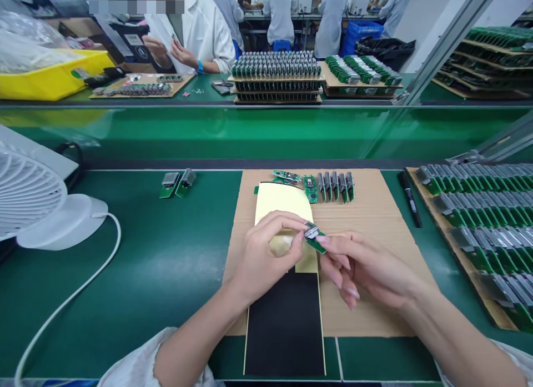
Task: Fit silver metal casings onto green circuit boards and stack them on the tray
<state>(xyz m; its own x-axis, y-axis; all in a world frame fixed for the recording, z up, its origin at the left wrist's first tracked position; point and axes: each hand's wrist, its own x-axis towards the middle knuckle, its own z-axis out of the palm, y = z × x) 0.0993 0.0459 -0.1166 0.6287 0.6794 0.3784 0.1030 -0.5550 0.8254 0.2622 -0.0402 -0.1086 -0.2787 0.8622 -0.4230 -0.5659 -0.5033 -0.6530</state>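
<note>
Both my hands grip one small green circuit board (315, 240) with a grey metal-and-clear part on its upper end. My left hand (266, 254) pinches that upper end between thumb and forefinger. At the lower green end, my right hand (353, 262) closes thumb and fingers on the board. Beneath them lies a black sheet (287, 326) with a pale yellow backing (283, 201), on a piece of cardboard (375, 298). Just beyond stand several boards with grey tops (335, 186) in a row, beside a few loose flat green boards (310, 188).
Two more boards (177, 182) lie on the green bench at left, near a white fan (62, 220) and its cable. To the right are a black marker (410, 201) and a cardboard tray (497, 315) of boards in rows. A person in white (204, 31) works across the conveyor (208, 134).
</note>
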